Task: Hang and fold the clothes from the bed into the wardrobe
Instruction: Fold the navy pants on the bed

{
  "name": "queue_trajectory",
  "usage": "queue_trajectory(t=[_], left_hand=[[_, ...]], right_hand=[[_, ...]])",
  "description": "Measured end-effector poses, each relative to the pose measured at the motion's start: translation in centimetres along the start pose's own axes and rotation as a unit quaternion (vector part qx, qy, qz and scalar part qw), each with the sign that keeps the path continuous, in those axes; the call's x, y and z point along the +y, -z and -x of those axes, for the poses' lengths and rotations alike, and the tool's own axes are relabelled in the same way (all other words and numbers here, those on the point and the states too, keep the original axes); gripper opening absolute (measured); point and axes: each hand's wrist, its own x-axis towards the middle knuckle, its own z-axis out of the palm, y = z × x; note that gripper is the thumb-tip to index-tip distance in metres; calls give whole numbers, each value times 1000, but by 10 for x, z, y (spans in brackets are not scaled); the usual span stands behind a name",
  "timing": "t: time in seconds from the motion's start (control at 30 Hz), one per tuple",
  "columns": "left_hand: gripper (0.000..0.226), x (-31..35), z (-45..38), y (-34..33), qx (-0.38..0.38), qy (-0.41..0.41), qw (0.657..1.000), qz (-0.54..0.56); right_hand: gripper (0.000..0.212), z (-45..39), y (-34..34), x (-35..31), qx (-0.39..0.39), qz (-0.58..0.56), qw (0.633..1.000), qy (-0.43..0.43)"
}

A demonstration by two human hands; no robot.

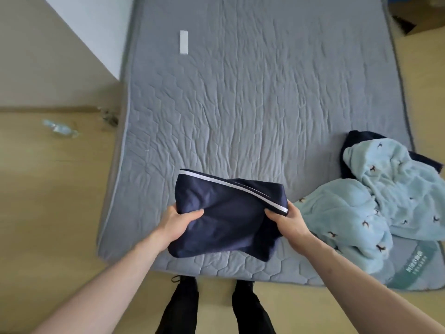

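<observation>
Holding a folded navy garment (228,218) by both sides, just over the near edge of the bed (240,104), at about 6 o'clock on the mattress. Left hand (177,224) grips the left edge, thumb on top, fingers curled under the cloth. Right hand (287,224) pinches the right edge at the end of the white stripe (231,185), thumb on top too. The garment looks folded into a compact bundle, lower corner hanging slightly; cannot tell if it is lifted fully clear of the mattress or touching it.

Progress, as a judgement: mid-task. This one piece looks folded and ready to carry off, not yet put away. Wardrobe not in view, so cannot tell what is already inside. Left to do: a light blue fleecy garment (375,203) with small dark motifs lies crumpled at about 4 o'clock on the bed, just beside the right hand, unfolded. Under it, at about 3 o'clock, a dark garment (356,141) pokes out, also unfolded. So at least two pieces wait, plus stowing the navy one.

Other stuff: white label (183,42) on the mattress at 11 o'clock; clear plastic wrapper (60,127) on the floor (48,201) at 9 o'clock; the person's dark shoes (214,307) at the foot of the bed.
</observation>
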Motion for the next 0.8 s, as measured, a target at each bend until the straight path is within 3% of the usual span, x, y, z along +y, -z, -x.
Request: queue_trajectory(t=[0.2, 0.4, 0.8], left_hand=[[47, 24, 154, 87, 81, -78, 993, 35], [34, 18, 262, 180, 153, -125, 975, 104], [27, -71, 395, 440, 299, -192, 911, 211]], right_hand=[[20, 107, -37, -100, -68, 74, 991, 89], [22, 198, -120, -179, -137, 133, 966, 172], [32, 350, -412, -258, -252, 171, 899, 314]])
